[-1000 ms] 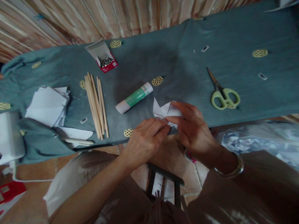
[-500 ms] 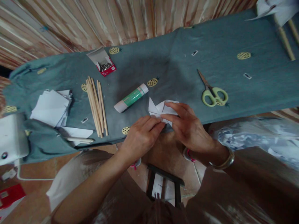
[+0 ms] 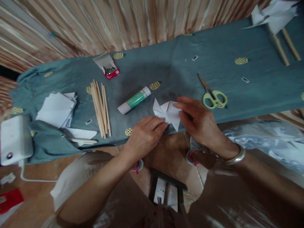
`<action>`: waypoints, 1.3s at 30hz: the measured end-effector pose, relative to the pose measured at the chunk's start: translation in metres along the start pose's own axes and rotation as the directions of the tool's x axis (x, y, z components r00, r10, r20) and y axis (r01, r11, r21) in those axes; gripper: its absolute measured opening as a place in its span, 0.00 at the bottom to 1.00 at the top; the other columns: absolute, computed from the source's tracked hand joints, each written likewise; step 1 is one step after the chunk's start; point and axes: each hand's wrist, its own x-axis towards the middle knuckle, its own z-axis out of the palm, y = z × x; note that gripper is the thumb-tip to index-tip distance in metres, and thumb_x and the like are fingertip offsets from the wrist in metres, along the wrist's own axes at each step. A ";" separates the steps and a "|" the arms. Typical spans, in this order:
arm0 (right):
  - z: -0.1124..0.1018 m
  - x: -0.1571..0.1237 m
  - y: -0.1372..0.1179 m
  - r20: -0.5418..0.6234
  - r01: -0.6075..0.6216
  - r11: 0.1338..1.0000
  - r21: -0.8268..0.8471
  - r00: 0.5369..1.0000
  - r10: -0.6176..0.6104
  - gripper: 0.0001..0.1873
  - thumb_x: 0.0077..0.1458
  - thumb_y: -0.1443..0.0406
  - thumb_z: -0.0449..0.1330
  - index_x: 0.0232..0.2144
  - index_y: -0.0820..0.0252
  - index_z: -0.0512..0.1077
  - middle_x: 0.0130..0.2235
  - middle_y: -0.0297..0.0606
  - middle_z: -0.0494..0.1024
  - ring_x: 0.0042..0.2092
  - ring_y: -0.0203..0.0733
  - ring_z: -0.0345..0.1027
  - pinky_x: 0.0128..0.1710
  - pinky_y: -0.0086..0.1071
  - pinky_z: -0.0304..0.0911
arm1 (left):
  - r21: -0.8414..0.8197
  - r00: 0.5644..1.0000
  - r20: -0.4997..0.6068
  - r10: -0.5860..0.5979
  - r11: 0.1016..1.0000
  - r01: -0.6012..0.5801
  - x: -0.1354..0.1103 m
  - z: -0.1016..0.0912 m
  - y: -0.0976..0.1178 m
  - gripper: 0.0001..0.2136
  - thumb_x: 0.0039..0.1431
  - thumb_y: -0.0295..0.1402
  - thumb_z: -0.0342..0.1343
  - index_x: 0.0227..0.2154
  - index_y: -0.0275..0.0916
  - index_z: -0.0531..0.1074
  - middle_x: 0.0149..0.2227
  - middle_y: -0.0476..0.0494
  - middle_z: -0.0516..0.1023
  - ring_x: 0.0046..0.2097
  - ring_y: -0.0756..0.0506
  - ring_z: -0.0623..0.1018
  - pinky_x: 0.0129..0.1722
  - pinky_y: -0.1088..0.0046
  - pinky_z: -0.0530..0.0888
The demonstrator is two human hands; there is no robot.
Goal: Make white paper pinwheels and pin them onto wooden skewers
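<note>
A partly folded white paper pinwheel [image 3: 171, 111] lies near the table's front edge, its pointed corners spread out. My left hand [image 3: 147, 131] is closed on its lower left part, the fingers covering that portion. At the right edge of the paper is my right hand [image 3: 198, 118], its fingers apart and curved, with nothing visible in them; whether a fingertip touches the paper I cannot tell. A glue stick [image 3: 134, 100] with a green label lies just beyond my left hand. Green-handled scissors [image 3: 212, 95] rest to the right, past my right hand.
Left of the glue stick lie thin wooden sticks [image 3: 101, 109] and a stack of white paper [image 3: 57, 107]. An opened box of metal pins [image 3: 110, 69] sits farther back. Finished paper pinwheels on sticks [image 3: 275, 19] lie at the far right. A white device [image 3: 15, 139] stands at the left edge.
My right hand has lifted off the paper's middle and moved right, its fingers parting. The paper's right-hand corners now show. My left hand stays on the paper.
</note>
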 end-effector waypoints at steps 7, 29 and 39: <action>-0.002 0.009 0.004 0.040 0.004 0.999 -0.034 0.999 -0.002 0.20 0.61 0.66 0.51 0.55 0.56 0.68 0.55 0.46 0.75 0.58 0.51 0.68 0.57 0.52 0.65 | 0.034 1.000 -0.030 0.005 0.999 -0.004 -0.001 0.000 -0.005 0.08 0.65 0.26 0.53 0.43 0.33 0.74 0.42 0.39 0.80 0.40 0.45 0.77 0.39 0.66 0.76; 0.002 0.008 -0.004 0.101 -0.449 0.796 0.405 0.887 0.450 0.12 0.48 0.63 0.65 0.37 0.58 0.73 0.28 0.34 0.80 0.28 0.41 0.75 0.30 0.35 0.72 | 0.017 1.000 -0.008 -0.017 1.000 0.017 0.008 -0.003 -0.005 0.09 0.63 0.32 0.57 0.43 0.34 0.73 0.43 0.38 0.79 0.43 0.42 0.76 0.41 0.63 0.75; -0.012 0.002 -0.008 0.078 -0.281 0.960 -0.002 0.957 0.280 0.08 0.52 0.66 0.62 0.36 0.55 0.75 0.29 0.35 0.81 0.30 0.45 0.76 0.31 0.37 0.70 | 0.041 0.998 0.056 -0.023 0.999 0.020 0.013 0.001 -0.002 0.07 0.66 0.30 0.52 0.37 0.34 0.75 0.37 0.42 0.79 0.40 0.45 0.76 0.40 0.69 0.75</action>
